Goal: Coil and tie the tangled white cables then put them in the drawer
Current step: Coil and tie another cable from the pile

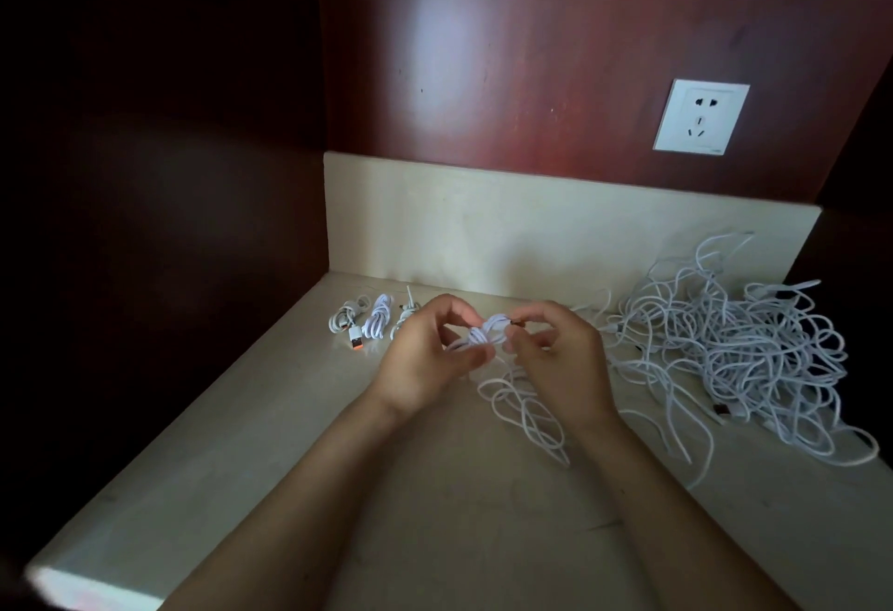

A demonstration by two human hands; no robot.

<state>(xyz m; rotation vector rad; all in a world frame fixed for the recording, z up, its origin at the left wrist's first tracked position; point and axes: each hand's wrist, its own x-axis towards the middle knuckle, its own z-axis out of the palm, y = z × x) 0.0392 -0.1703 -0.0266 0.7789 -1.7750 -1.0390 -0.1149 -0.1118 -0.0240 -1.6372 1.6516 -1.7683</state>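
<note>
Left hand [425, 354] and right hand [555, 359], close together, both pinch one thin white cable coil [481, 335] above the cream stone counter [290, 441]. Three tied white bundles [377, 324] lie at ten o'clock. A large tangled white cable heap [739, 344] waits at three o'clock. Drawer not visible.

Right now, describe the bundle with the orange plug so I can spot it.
Find the cream backsplash; three coiled bundles lie in a row below its left end. Take the leftmost bundle: only it has an orange-tipped plug at its near end.
</note>
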